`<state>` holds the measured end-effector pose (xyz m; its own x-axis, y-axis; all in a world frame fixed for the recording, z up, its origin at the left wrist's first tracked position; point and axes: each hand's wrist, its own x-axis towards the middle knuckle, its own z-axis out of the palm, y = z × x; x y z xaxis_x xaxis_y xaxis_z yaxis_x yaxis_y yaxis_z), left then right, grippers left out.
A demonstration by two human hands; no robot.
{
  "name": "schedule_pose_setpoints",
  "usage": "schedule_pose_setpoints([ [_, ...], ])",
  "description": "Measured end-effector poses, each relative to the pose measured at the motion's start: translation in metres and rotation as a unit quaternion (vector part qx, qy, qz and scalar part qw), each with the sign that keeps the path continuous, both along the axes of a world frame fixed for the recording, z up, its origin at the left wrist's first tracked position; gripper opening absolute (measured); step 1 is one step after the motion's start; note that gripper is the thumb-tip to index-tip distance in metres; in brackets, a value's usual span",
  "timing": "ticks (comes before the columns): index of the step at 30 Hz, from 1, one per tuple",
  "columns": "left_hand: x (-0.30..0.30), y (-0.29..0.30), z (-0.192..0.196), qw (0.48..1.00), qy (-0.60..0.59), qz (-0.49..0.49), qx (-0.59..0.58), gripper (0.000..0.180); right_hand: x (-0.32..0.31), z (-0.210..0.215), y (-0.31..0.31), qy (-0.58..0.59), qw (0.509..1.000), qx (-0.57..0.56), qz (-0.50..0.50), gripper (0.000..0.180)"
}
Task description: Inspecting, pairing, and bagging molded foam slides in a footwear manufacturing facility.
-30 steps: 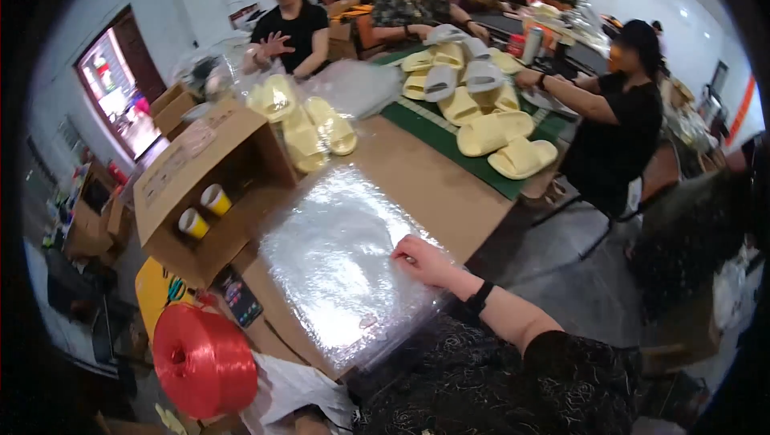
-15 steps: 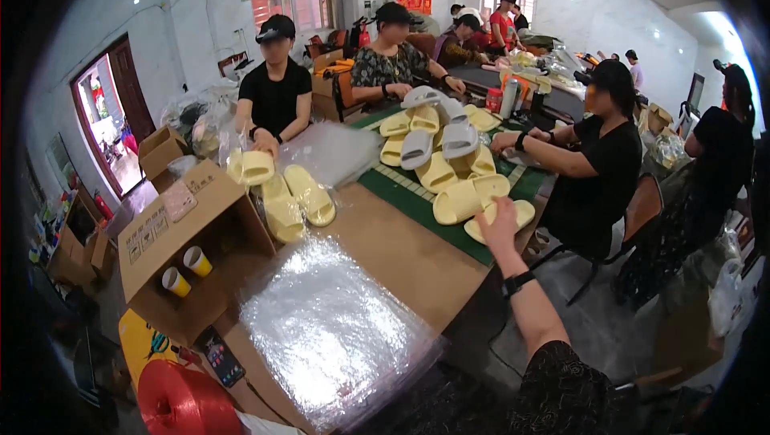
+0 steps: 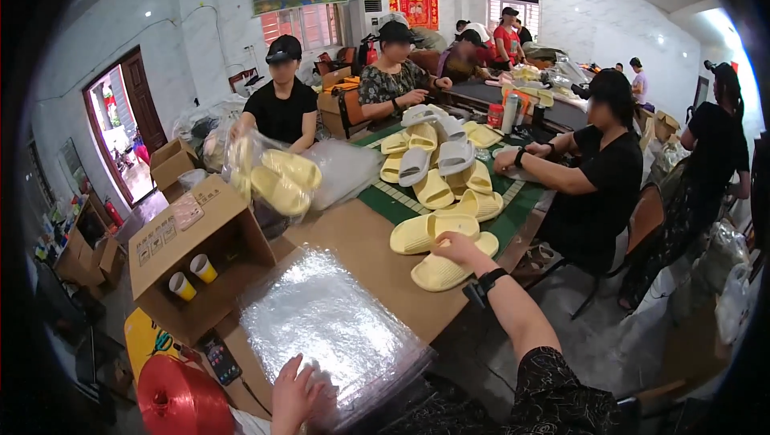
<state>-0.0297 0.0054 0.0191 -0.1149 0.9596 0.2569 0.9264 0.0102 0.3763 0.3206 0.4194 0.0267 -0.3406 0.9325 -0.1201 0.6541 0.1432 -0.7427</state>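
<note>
My right hand (image 3: 455, 249) is closed on a ridged pale-yellow slipper (image 3: 437, 273), its fingertips hidden at the strap. Alongside it, almost touching, lies the matching slipper (image 3: 409, 236); both are at the edge of the brown cardboard sheet and the green mat. At the lower edge my left hand (image 3: 295, 393) is over the near side of a stack of clear plastic bags (image 3: 333, 315), fingers apart and holding nothing. Beyond my right hand, a pile of yellow slippers (image 3: 433, 192) and grey slippers (image 3: 456, 157) covers the green mat.
Left of the bags stands an open cardboard box (image 3: 192, 226) with two yellow-and-white paper cups. A phone (image 3: 220, 360), teal scissors (image 3: 163, 343) and a red twine roll (image 3: 180, 399) lie nearer. Across, a co-worker (image 3: 281, 110) holds bagged yellow slippers (image 3: 285, 182); another person (image 3: 593, 146) sits right.
My right hand has drawn the slipper pair nearer and to the left, off the pile. My left hand has come into view at the bags. The co-worker across has lifted the bagged slippers.
</note>
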Motion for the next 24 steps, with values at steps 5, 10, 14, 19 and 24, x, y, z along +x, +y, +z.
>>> schedule_pose_setpoints([
  [5, 0.004, 0.024, -0.04, 0.999, 0.029, -0.017, 0.011, 0.053, -0.043, -0.03, -0.037, 0.081, 0.993, 0.062, 0.06, 0.065],
  [10, 0.013, 0.02, -0.045, 0.998, -0.023, 0.02, 0.047, 0.054, -0.044, -0.004, -0.048, 0.019, 0.993, -0.025, 0.117, 0.069],
  [14, 0.015, 0.014, -0.046, 0.997, -0.045, 0.037, 0.045, 0.053, -0.042, -0.012, -0.057, -0.169, 0.941, 0.241, 0.165, 0.058],
  [19, 0.011, 0.014, -0.05, 0.996, -0.049, 0.039, 0.062, 0.053, -0.072, -0.039, -0.034, -0.116, 0.886, 0.424, 0.148, 0.043],
  [24, 0.016, 0.021, -0.043, 0.996, -0.051, 0.035, 0.059, 0.052, -0.072, -0.071, 0.018, -0.076, 0.938, 0.312, 0.133, 0.021],
])
